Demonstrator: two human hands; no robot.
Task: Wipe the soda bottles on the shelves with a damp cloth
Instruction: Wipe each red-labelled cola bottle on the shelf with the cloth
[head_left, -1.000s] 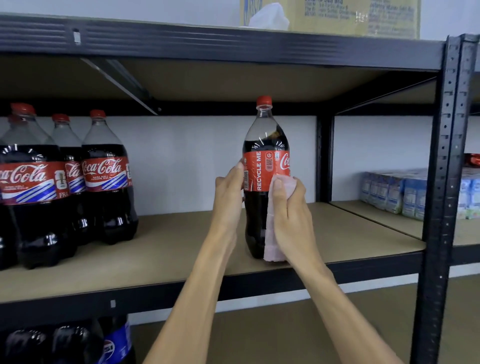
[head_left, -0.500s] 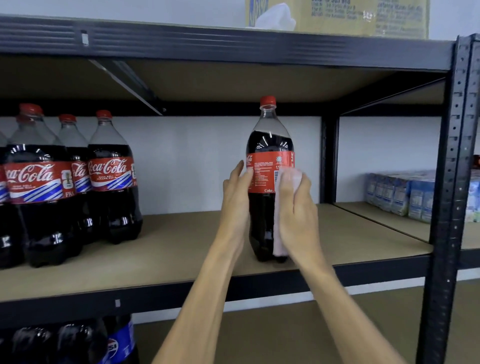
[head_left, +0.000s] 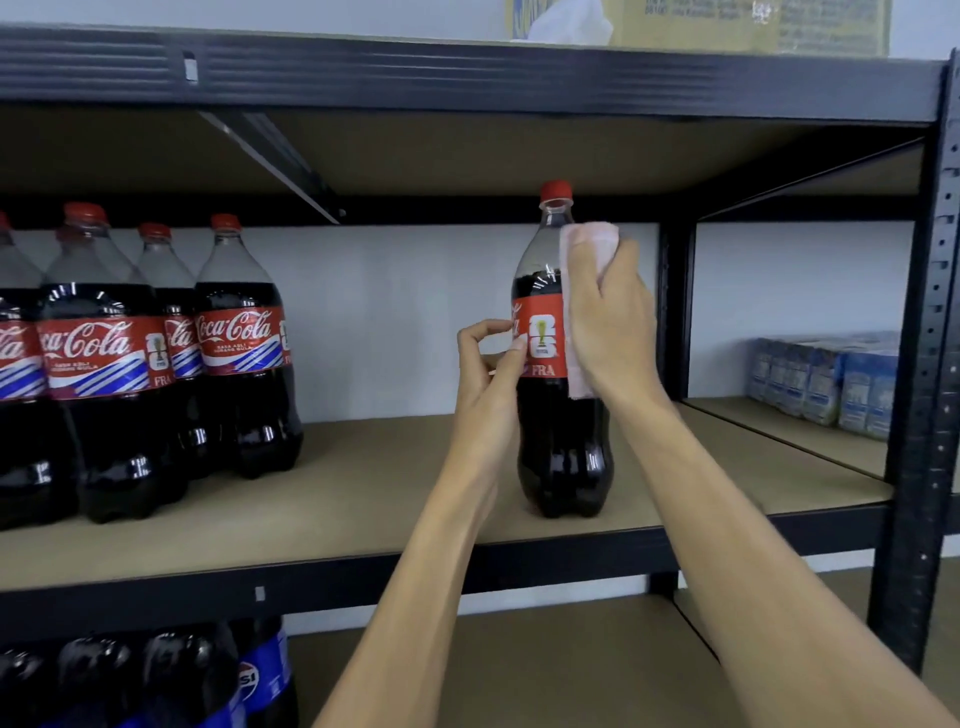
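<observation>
A tall Coca-Cola bottle (head_left: 558, 426) with a red cap and red label stands alone on the middle shelf (head_left: 363, 519). My right hand (head_left: 610, 332) holds a pale pink cloth (head_left: 584, 244) against the bottle's right shoulder and label. My left hand (head_left: 491, 364) touches the label's left side with curled fingertips. A group of several more Coca-Cola bottles (head_left: 130, 364) stands at the left end of the same shelf.
Pepsi bottles (head_left: 156, 680) fill the lower shelf at left. Blue drink cartons (head_left: 826, 382) sit in the bay to the right, past a black upright post (head_left: 930, 364). A yellow cardboard box (head_left: 727, 23) rests on the top shelf.
My right hand slid the cloth up from the bottle's lower body to its shoulder. The bottle has turned, showing a different label face. My left hand loosened to fingertip contact.
</observation>
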